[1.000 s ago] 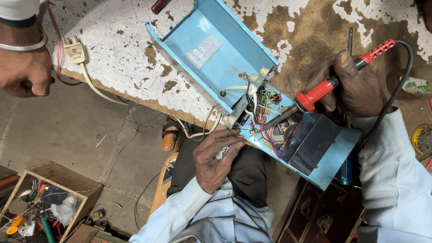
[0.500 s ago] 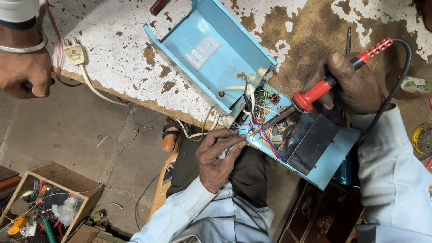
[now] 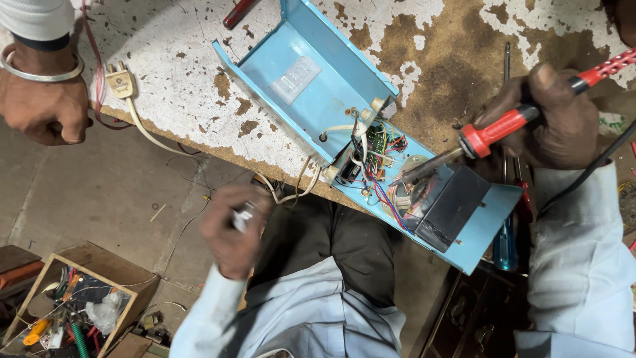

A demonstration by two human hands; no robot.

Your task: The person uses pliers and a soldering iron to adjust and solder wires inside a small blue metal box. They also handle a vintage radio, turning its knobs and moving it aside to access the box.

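An open light-blue metal case (image 3: 298, 79) lies on the worn bench, with a small circuit board and coloured wires (image 3: 374, 159) and a black block (image 3: 454, 205) inside. My right hand (image 3: 560, 122) grips a red-handled soldering iron (image 3: 503, 126). Its metal tip reaches the wires beside the black block. My left hand (image 3: 232, 238) is below the bench edge over my lap, blurred, its fingers closed around a small silvery object (image 3: 244, 215) and apart from the case.
Another person's hand (image 3: 43, 106) with a metal bangle rests at the bench's left edge. A cream plug (image 3: 121, 83) and cable lie nearby. A blue-handled screwdriver (image 3: 505, 244) sits by the case. A wooden box of tools (image 3: 73, 305) stands on the floor.
My left hand has pulled away from the wires at the case's edge, down and left over my lap. The soldering iron stays at the board.
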